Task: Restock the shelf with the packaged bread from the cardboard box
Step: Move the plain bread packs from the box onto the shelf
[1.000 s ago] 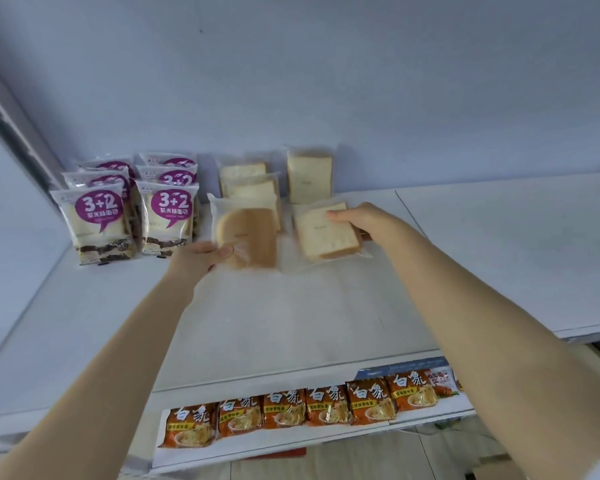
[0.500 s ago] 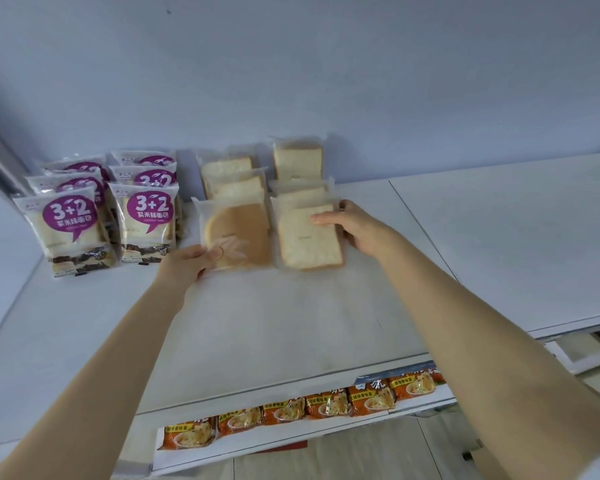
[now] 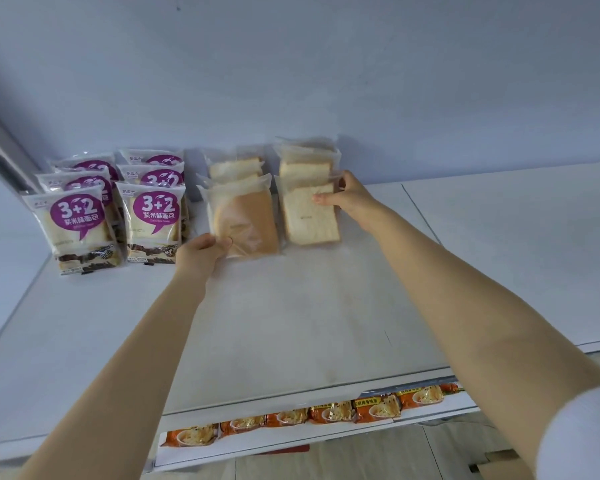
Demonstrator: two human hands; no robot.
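- Left arm reaches forward, forearm bare, wrist straight. Left hand (image 3: 203,249) sits at the 7 o'clock corner of the brown bread pack (image 3: 245,221); fingers curled, thumb on top, pinching the clear wrapper's lower edge.
- Right arm extends forward from 5 o'clock, white sleeve (image 3: 582,434) at the upper arm. Right hand (image 3: 349,197) is at the 2 o'clock corner of the white bread pack (image 3: 309,216); thumb lies across the pack's front, fingers wrapped behind its edge, gripping it.
- Both packs lean upright on the shelf (image 3: 291,323), side by side, just apart, each fronting a row of like packs: 2 rear packs (image 3: 234,168) behind the brown one, at least 1 (image 3: 305,164) behind the white one, against the back wall (image 3: 326,71).
- At 9 o'clock of the brown pack stand purple packs (image 3: 153,216) marked "3+2", in 2 rows of 3.
- Below the shelf's front edge, at 6 o'clock, a lower tier carries a row of orange noodle packs (image 3: 326,412).
- Cardboard box: not identifiable in view.
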